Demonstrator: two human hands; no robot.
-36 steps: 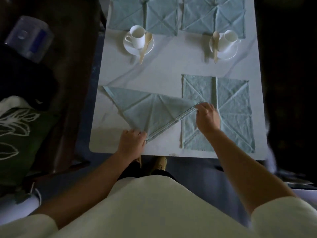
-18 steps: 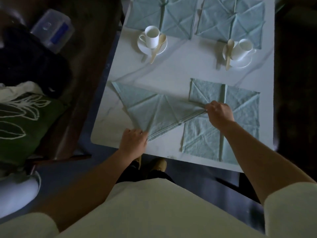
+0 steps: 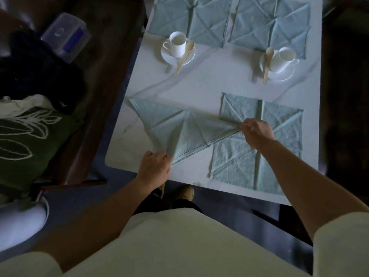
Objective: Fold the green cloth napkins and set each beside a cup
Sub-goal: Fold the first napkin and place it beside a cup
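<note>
Napkin [image 3: 179, 128]: pale green, creased, folded into a triangle on the table [image 3: 209, 80].
Left hand [image 3: 154, 167]: fingers curled, pinching its near corner.
Right hand [image 3: 256, 131]: pinching its far corner.

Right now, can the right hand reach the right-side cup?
Probably yes: only a flat napkin and bare table lie between the right hand and that cup, but it must first release the folded napkin.
</note>
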